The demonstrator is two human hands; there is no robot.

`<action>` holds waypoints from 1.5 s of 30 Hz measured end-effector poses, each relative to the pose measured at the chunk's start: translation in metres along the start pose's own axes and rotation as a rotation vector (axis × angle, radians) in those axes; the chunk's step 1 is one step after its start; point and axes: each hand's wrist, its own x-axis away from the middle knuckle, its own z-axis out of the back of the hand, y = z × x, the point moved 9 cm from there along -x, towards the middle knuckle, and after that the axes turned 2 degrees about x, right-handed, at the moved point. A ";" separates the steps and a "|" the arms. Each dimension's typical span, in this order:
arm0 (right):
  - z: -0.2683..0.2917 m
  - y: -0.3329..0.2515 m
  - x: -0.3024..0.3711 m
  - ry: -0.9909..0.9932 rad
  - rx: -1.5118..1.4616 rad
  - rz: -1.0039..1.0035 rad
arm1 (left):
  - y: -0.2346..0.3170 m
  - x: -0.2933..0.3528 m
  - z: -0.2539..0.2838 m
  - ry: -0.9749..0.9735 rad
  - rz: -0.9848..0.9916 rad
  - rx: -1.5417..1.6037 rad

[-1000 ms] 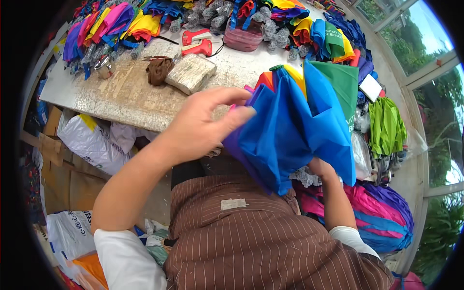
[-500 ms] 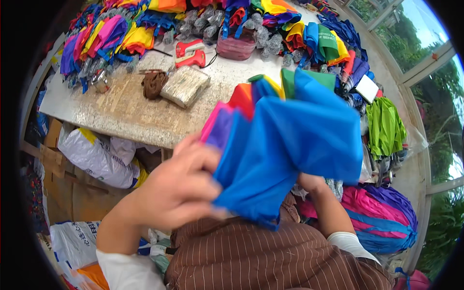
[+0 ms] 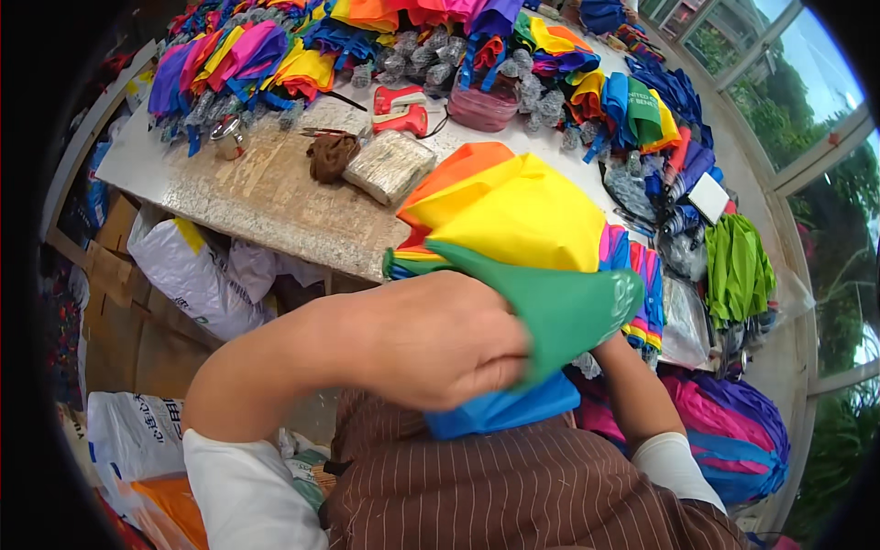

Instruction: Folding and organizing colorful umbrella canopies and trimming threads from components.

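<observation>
A rainbow folding umbrella (image 3: 518, 206) is in front of my body, its panels loose and partly folded. Yellow and orange panels are uppermost, a green one lies across the front, and a blue one hangs below. My left hand (image 3: 458, 344) is closed on the edge of the green panel, fingers pressed together. From the right, my right hand (image 3: 607, 348) reaches in under the umbrella and supports it from behind. Fabric hides most of its fingers and the umbrella's handle.
On the worktable (image 3: 238, 192) are a foil-wrapped block (image 3: 392, 168), a brown cloth (image 3: 330, 158), a red-and-white tool (image 3: 400, 110) and a pink container (image 3: 484, 103). Colourful umbrellas (image 3: 243, 55) line the far side. A green umbrella (image 3: 738, 266) stands right; white sacks (image 3: 197, 280) lie below left.
The panels have turned: yellow, orange and green now face me where blue did. My left hand has moved right and closed on the green panel. The view has shifted slightly.
</observation>
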 end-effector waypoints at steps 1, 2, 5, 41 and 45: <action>0.015 -0.031 -0.022 -0.034 -0.134 -0.101 | 0.012 0.012 0.026 0.301 -0.140 0.186; 0.006 -0.025 -0.021 -0.041 -0.522 -0.120 | 0.017 0.037 0.051 0.605 -0.282 0.366; 0.012 -0.018 0.009 -0.026 -0.886 -0.165 | -0.052 0.075 0.085 0.722 0.141 0.404; -0.058 -0.007 0.029 -0.312 -0.765 -0.654 | -0.156 0.053 0.030 0.647 0.298 0.738; -0.019 0.012 0.064 -0.291 -0.777 -0.683 | -0.133 0.083 0.050 0.889 0.059 1.001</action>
